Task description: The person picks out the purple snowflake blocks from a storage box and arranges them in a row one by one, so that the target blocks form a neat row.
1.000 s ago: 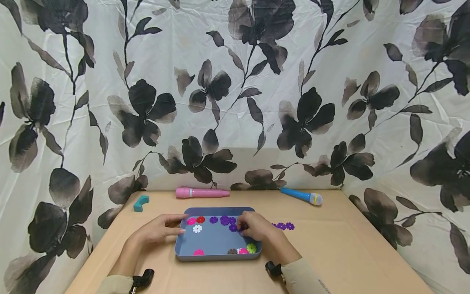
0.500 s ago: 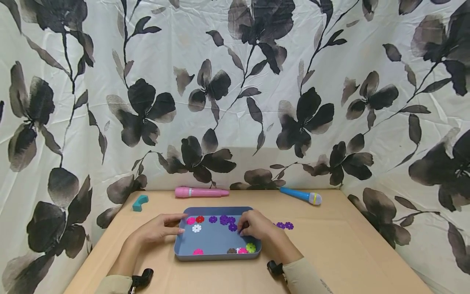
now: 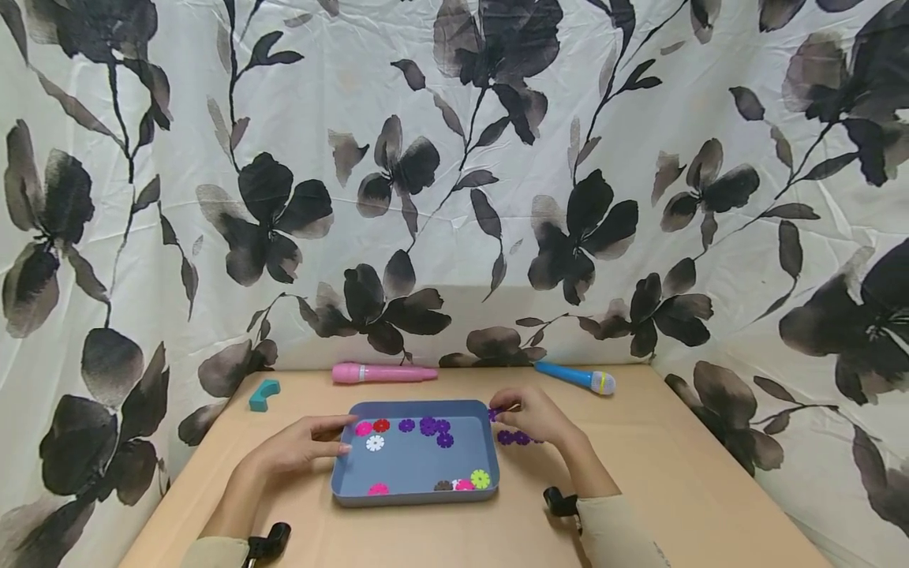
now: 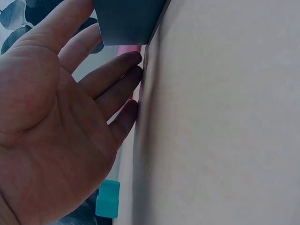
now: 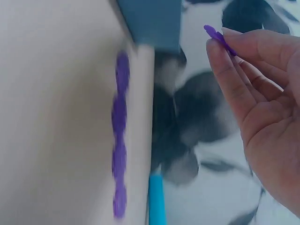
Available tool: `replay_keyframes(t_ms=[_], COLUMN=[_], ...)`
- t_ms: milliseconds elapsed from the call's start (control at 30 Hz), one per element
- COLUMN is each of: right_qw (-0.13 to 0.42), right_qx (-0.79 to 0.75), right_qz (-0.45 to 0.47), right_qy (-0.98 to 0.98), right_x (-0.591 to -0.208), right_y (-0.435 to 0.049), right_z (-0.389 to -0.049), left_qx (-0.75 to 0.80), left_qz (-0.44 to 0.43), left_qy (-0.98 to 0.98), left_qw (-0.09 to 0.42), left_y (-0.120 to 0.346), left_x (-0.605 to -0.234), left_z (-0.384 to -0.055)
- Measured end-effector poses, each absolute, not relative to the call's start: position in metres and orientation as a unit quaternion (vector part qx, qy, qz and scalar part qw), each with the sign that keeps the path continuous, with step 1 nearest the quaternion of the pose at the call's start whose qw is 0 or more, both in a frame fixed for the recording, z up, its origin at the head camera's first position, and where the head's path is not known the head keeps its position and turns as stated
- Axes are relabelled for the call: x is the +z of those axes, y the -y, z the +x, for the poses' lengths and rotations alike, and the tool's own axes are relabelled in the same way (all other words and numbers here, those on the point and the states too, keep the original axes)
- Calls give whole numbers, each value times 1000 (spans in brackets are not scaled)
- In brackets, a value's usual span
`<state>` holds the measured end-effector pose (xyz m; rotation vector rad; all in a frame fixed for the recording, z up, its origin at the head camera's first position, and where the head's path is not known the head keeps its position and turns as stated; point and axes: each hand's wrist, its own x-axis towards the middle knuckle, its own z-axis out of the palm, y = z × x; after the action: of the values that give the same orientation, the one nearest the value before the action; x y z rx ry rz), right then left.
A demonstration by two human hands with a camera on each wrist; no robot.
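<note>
Backdrop: white cloth (image 3: 504, 213) with dark flowers across the upper frame, behind a tan table (image 3: 682, 473).
Purple flower piece (image 5: 213, 33): at the right hand's (image 3: 533, 414) fingertips, to the hand's left, near the tray's (image 3: 398, 465) upper right corner.
Right hand: thumb and finger pinched on that piece.
Purple row (image 3: 521, 438): on the table, just below the right hand.
Tray: lower centre, holding loose flower pieces (image 3: 429, 427).
Left hand (image 3: 301, 444): fingers apart, at the tray's left edge.

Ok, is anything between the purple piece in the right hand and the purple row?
Nothing visible: the right hand holds the purple piece above the table, with the tray beside the purple row, not between.
</note>
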<state>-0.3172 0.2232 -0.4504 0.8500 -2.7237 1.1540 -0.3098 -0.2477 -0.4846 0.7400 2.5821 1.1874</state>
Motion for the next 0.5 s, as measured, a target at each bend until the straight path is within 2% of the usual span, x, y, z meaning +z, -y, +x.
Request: replay_keyframes(t_ms=[233,500], right_qw=[48,34], right_qx=[399,422], right_qz=[189,167], right_qy=[896,890], right_x=[-451,-454], right_y=[-276,-312], right_z=[-317,-319], left_qx=[417,424], left_qz=[247,252], left_qy=[-868,-863], left_qw=[107,110], left_y=[252,251], left_x=[-487,-489], left_z=[-308,-309])
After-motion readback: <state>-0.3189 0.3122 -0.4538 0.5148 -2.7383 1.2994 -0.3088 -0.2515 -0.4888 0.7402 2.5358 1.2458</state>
